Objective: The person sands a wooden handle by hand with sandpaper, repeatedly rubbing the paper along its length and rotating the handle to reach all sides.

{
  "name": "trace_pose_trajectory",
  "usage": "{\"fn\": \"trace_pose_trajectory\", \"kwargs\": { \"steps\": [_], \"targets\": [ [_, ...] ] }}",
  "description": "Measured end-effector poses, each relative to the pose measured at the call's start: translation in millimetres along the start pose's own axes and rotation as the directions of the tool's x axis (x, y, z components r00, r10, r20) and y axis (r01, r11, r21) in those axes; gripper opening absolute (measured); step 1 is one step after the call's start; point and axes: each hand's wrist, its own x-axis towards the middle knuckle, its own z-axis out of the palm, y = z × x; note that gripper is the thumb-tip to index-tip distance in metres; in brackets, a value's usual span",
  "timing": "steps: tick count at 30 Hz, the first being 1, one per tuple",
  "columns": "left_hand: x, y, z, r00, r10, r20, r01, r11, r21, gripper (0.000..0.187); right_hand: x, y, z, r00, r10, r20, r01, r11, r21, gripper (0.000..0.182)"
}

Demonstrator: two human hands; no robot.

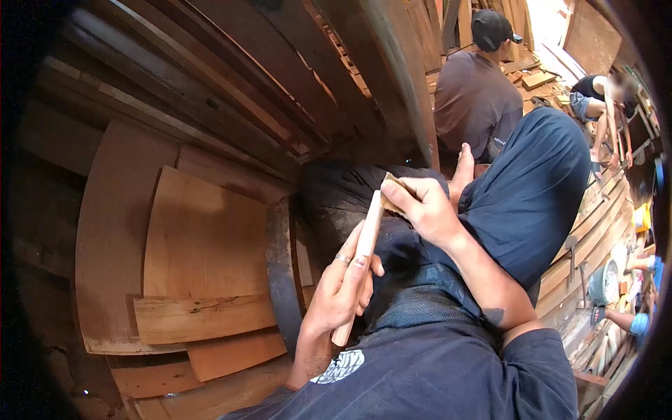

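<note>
A slim, pale wooden piece (369, 236) is grasped around its lower half by the left hand (337, 290), slanted upward, its lower end near the dark shirt (455, 371). The piece appears light, stiff and fairly smooth, best gripped around the middle, clear of the tip. To the right, a folded brown sheet (392, 206), seemingly thin and pliable, is pinched by the right hand (432, 213) at the piece's upper end.

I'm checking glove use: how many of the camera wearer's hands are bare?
2: the left hand around the pale wooden stick, the right hand pinching a brown sheet at the stick's upper end.
</note>
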Motion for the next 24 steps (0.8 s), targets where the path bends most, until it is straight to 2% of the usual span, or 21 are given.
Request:
{"fn": "trace_pose_trajectory", "kwargs": {
  "steps": [2,3,4,6,7,8,10,12,13,16,17,20,21,22,24],
  "targets": [
    [0,-1,1,1.0,0.006,0.024,-0.006,1.0,-0.004,0.055,-11,-4,6,0.994,-0.056,0.094,0.063,0.995,-0.074,0.038],
    [-1,-4,-2,1.0,0.001,-0.009,-0.001,1.0,-0.015,0.055,-21,-1,17,0.981,-0.051,0.189,0.053,0.999,-0.003,0.036],
    [-2,-3,-5,1.0,0.022,-0.018,-0.021,1.0,0.019,0.055,-22,5,17,0.946,0.057,0.318,-0.021,0.993,-0.114,0.033],
    [-1,-8,-6,0.999,0.024,-0.048,-0.022,0.999,0.034,0.055,-17,3,21,0.949,0.036,0.314,-0.064,0.995,0.08,0.033],
    [-2,-7,-4,0.999,0.02,-0.03,-0.019,0.999,0.03,0.055,-10,3,17,0.991,-0.013,0.134,0.004,0.997,0.074,0.034],
    [-1,-4,-1,1.0,0.018,-0.009,-0.018,0.999,0.026,0.055,-2,4,7,0.997,-0.022,0.073,0.02,0.999,0.028,0.035],
    [1,-3,-1,1.0,0.01,-0.001,-0.01,0.999,0.031,0.055,-9,0,12,0.997,-0.021,0.072,0.013,0.994,0.104,0.036],
    [0,-8,-3,0.999,-0.014,-0.035,0.015,0.999,0.042,0.055,-19,5,20,0.96,0.028,0.279,-0.031,1.0,0.005,0.037],
    [-1,-8,-5,0.999,0.01,-0.04,-0.009,0.999,0.034,0.055,-21,5,21,0.947,0.037,0.319,-0.03,0.999,-0.026,0.037],
    [-1,-5,-2,1.0,0.014,-0.02,-0.014,1.0,0.017,0.055,-5,-11,10,0.996,0.038,0.078,-0.04,0.999,0.02,0.037],
    [-1,-4,-1,1.0,0.011,0.001,-0.011,0.999,0.041,0.055,1,-3,1,0.997,0.03,0.07,-0.03,1.0,-0.002,0.037],
    [0,-8,-3,1.0,-0.001,-0.023,0.002,1.0,0.029,0.055,-15,6,20,0.984,0.02,0.174,-0.032,0.997,0.07,0.037],
    [0,-8,-3,0.999,0.016,-0.045,-0.016,1.0,-0.003,0.054,-20,5,21,0.942,0.039,0.334,-0.061,0.996,0.057,0.037],
    [-2,-4,-5,0.999,0.025,-0.041,-0.024,0.999,0.033,0.054,-21,7,24,0.929,0.026,0.37,-0.055,0.996,0.067,0.038],
    [0,-2,-2,0.999,0.02,-0.045,-0.02,1.0,0.005,0.054,-11,-1,15,0.976,0.022,0.215,-0.004,0.996,-0.085,0.04]
  ]
}}
